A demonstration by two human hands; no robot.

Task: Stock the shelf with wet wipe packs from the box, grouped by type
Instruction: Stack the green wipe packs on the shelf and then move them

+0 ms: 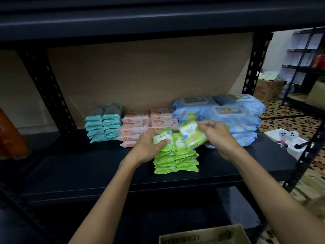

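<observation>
- box [202, 235] bottom centre, flap only, contents hidden
- left hand [149, 147] curled on top pack of green stacks [175, 159], likely steadying
- right hand [216, 136] pinches tilted green pack [191, 136], probably next on the stack
- behind, on shelf [88, 164]: teal [103, 122], pink [140, 125], blue packs [228, 117] by type

green packs [175, 155]: two stacks, mid-shelf [88, 166] | one tilted atop

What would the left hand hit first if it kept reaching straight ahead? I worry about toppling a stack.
Probably the pink packs: the left hand, gripping the top pack of the green stack, points up-right toward them. Depth is unclear.
</observation>
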